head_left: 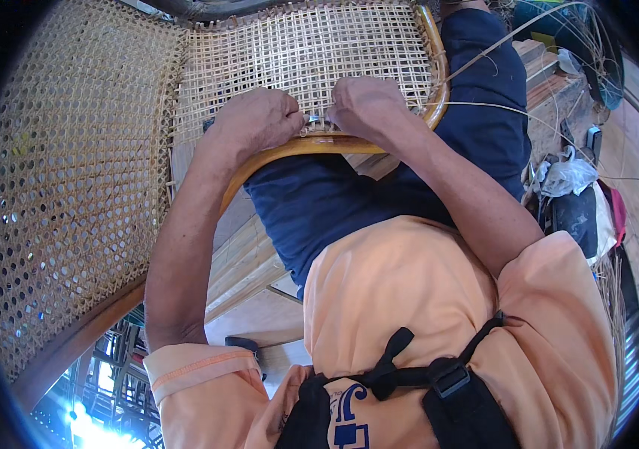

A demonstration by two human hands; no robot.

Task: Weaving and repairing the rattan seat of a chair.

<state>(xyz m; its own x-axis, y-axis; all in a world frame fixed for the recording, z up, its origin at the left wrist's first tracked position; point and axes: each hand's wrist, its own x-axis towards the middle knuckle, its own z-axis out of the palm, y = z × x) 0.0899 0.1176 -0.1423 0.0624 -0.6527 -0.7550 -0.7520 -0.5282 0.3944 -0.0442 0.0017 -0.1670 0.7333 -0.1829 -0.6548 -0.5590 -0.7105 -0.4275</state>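
Across my lap lies a woven cane chair seat [297, 49] with an open lattice and a glossy bent rattan frame [319, 144]. Close to the frame's near edge, my left hand [258, 118] is closed in a fist round a slim tool whose dark end shows beside the wrist. A shiny metal tip [312, 118] shows between my hands, at the lattice. My right hand [368, 108] is closed just to the right, knuckles up, resting at the weave; its fingertips are hidden. A loose cane strand [484, 105] trails rightward from beside that hand.
The finer woven cane back [72, 165] rises on the left above a wooden rail [83, 329]. At right are stacked wood pieces [548, 86], a crumpled plastic bag [568, 176] and a dark bag [575, 217]. Loose strands [536, 26] curl at upper right. Boards [248, 266] lie below the seat.
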